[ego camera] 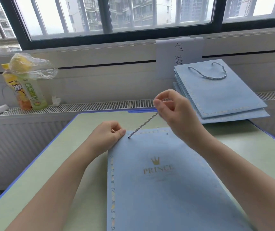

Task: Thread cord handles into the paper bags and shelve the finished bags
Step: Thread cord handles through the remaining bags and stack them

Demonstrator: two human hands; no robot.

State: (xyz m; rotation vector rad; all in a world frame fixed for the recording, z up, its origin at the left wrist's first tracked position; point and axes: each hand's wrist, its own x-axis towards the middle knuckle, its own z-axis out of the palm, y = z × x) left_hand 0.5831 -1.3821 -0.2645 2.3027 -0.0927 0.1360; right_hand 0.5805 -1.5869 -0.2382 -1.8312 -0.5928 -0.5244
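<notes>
The right hand (171, 109) pinches the cord (143, 125) and holds it raised and taut, its lower end passing through the left hole of the bag (160, 180) lying flat on the worktop (50, 164). The left hand (108, 135) grips the bag's top left corner. Finished bags (220, 90) are stacked at the far right.

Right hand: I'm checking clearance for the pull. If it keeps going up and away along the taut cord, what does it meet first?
Probably the stack of finished light-blue paper bags on the sill, just beyond the right hand pinching the twisted blue-white cord. Depth is unclear; it may pass in front.
</notes>
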